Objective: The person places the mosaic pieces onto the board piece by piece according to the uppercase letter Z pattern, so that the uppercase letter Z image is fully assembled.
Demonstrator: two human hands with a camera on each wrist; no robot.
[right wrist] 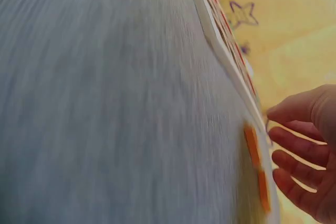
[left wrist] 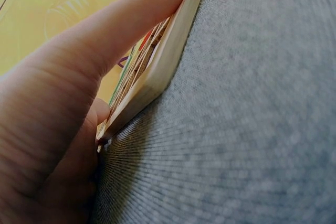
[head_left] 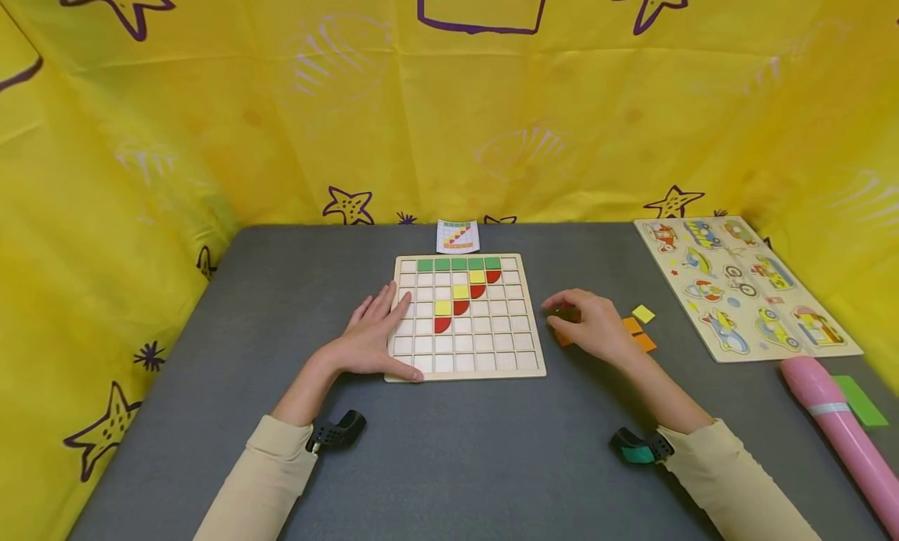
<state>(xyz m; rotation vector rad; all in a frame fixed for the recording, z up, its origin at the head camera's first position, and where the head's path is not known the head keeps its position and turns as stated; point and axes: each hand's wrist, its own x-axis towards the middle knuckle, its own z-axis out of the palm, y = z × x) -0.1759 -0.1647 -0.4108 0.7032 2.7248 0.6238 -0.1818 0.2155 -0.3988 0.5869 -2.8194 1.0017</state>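
A wooden grid board [head_left: 492, 375] lies at the middle of the table. On it are a row of green squares [head_left: 459, 265], three yellow squares [head_left: 460, 292] and several red quarter-circle tiles [head_left: 460, 307] set in a diagonal. My left hand [head_left: 368, 339] rests on the board's left side with fingers spread, its thumb on the near edge. To the right of the board, my right hand [head_left: 593, 326] hovers with bent fingers over some loose tiles, partly hiding them. In the right wrist view its fingers stand apart with nothing visible between them, near orange tiles [right wrist: 252, 145].
A small pattern card [head_left: 457, 236] leans behind the board. Orange tiles [head_left: 644, 342] and a yellow tile [head_left: 643, 314] lie beside my right wrist. Farther right are a picture puzzle board [head_left: 716, 311], a pink cylindrical object [head_left: 846, 432] and a flat green piece [head_left: 862, 402].
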